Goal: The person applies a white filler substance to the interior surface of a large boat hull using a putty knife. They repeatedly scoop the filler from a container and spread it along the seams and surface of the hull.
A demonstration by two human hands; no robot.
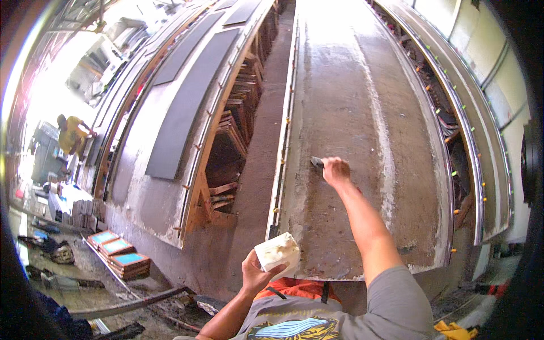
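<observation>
My left hand (258, 273) grips a white boxy tub (271, 252) from below, close to my waist at the near end of the long table (340, 226). Pale, creamy lumps show along the tub's upper side. Stretched out over the table's left part, my right hand (336, 171) is closed around a small scraper (317, 162). Its dark blade points left and lies at or just above the brown, stained surface; I cannot tell whether they touch. The scraper's handle is hidden in my fist.
To the left runs another long table bearing dark grey sheets (192, 107), with wooden boards (233, 133) stacked beneath. Stacked blue-topped frames (122, 255) sit lower left. A person in yellow (72, 135) works farther left. Pegs (456, 211) line the right-hand edge of my table.
</observation>
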